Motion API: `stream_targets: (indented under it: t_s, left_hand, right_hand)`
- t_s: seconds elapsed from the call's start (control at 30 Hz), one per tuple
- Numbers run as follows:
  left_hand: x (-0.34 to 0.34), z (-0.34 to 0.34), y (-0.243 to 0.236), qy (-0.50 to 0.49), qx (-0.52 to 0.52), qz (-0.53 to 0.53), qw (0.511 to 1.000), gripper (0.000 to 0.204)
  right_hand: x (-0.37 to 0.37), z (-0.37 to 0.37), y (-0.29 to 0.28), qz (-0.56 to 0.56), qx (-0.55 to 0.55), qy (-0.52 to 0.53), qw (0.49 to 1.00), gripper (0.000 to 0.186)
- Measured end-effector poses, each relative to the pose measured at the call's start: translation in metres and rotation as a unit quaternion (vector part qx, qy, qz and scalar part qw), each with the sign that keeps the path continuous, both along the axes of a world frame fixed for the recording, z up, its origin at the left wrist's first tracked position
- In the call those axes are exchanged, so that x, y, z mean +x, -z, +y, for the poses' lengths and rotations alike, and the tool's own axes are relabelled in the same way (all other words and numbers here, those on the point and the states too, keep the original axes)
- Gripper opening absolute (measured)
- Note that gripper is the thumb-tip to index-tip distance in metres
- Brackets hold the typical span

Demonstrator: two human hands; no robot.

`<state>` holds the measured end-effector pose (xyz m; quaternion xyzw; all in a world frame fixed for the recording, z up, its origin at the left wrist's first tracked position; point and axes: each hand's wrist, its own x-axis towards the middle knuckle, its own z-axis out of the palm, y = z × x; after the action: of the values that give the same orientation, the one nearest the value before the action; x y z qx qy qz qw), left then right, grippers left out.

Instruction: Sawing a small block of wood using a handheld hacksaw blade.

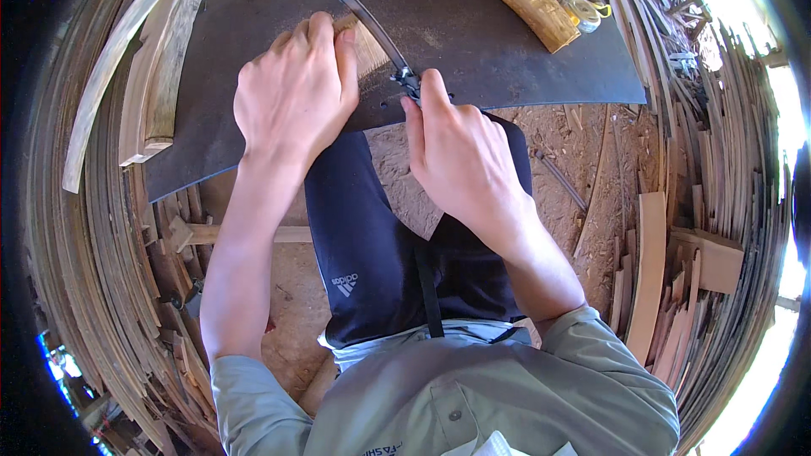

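Extending from the right hand (465,143) is a narrow grey saw (365,16).

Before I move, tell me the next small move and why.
I'd probably ease the left hand slightly back on the wooden piece: its thumb looks close to the long metal tool, which the right hand grips at its near end.

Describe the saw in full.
The saw is long, narrow and straight-looking apart from slight lens bending, a grey metal strip with a dark metal fitting near the grip. The right hand closes around its near end, hiding the handle. It slants away up and left above the dark tabletop, alongside the pale wood; whether it touches that is unclear. No teeth can be made out.
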<state>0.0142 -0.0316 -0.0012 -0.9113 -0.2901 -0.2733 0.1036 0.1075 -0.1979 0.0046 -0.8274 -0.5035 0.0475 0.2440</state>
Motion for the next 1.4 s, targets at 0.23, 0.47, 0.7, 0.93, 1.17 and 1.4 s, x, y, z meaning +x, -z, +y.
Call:
stream_targets:
  t_s: [0.23, 0.47, 0.7, 0.93, 1.17, 1.4]
  left_hand:
    - [-0.003, 0.002, -0.003, 0.020, -0.042, -0.002, 0.999, 0.031]
    - [-0.002, 0.000, -0.002, 0.005, -0.025, 0.006, 1.000, 0.031]
    - [-0.003, -0.008, -0.004, -0.016, -0.074, 0.015, 0.997, 0.032]
    - [-0.001, -0.002, -0.003, 0.010, -0.041, 0.004, 0.999, 0.028]
    - [-0.002, 0.002, -0.003, 0.018, -0.029, -0.006, 0.999, 0.030]
    - [-0.001, 0.004, 0.003, 0.016, -0.026, -0.004, 1.000, 0.030]
  right_hand:
    - [-0.009, 0.000, 0.005, -0.016, 0.013, -0.008, 1.000, 0.022]
    - [-0.006, 0.003, -0.004, -0.014, -0.008, -0.015, 1.000, 0.021]
    - [-0.006, -0.007, 0.001, -0.032, -0.005, -0.007, 0.999, 0.022]
    - [-0.006, -0.009, 0.005, -0.002, 0.044, -0.033, 0.998, 0.024]
    - [-0.009, -0.005, 0.013, -0.014, 0.010, -0.018, 1.000, 0.024]
    - [-0.010, 0.002, 0.014, -0.032, 0.009, -0.015, 0.999, 0.023]
